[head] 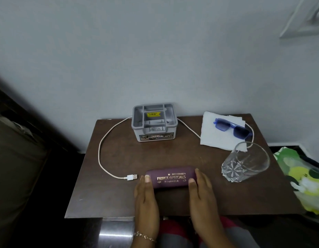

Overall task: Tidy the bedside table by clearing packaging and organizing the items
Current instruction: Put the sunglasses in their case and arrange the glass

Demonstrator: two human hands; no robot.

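Note:
A maroon glasses case (171, 177) with gold lettering lies shut near the front of the brown bedside table (119, 161). My left hand (146, 196) holds its left end, thumb on top. My right hand (200, 190) holds its right end, thumb on top and fingers behind. Blue sunglasses (230, 128) lie on a white tissue (216, 135) at the back right. A clear glass tumbler (244, 162) lies on its side at the right. A grey divided organizer (154, 122) stands at the back. A white USB cable (103, 149) loops from behind it to a plug beside the case.
A pale wall rises directly behind the table. A dark bed frame and cushion (17, 158) sit to the left. A green and white patterned bag (303, 179) lies off the table's right edge.

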